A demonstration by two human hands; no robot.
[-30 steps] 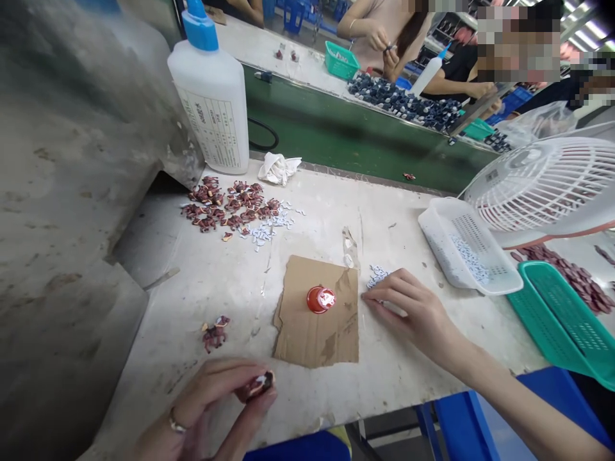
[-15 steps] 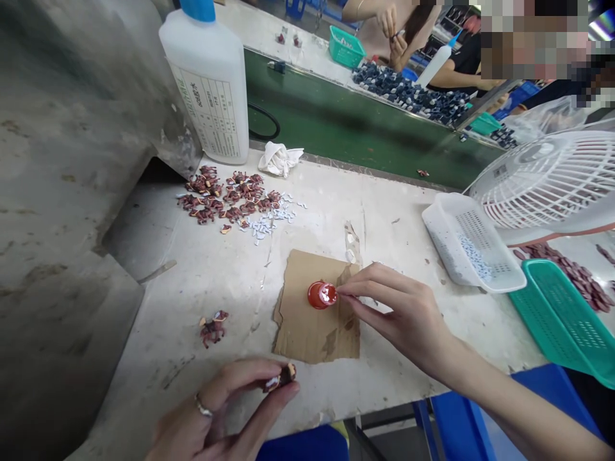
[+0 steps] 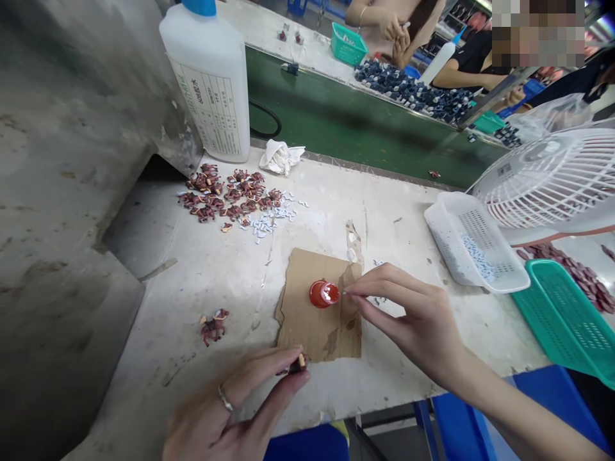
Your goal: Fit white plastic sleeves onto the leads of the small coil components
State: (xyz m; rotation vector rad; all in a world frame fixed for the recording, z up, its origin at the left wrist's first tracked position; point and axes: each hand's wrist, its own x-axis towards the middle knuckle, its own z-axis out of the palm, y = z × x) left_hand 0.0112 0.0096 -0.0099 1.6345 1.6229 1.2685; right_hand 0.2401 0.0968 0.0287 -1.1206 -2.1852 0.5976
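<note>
We have left hand (image 3: 240, 397) pinching dark figurine (image 3: 298, 364) near cardboard (image 3: 302, 330), right hand (image 3: 423, 314) pinching tiny pale piece (image 3: 344, 292) beside red cup (image 3: 317, 294); looks like dipping, next move calls for steadiness.

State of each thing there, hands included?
Left hand: shut on brown figurine
Right hand: pinching tiny pale piece beside red cup
Red cup: uncovered
Big bottle: upright, blue-capped
White wad: crumpled
White basket: holds small pale pieces
Fan: on or off, can't tell
Cardboard: flat
</note>
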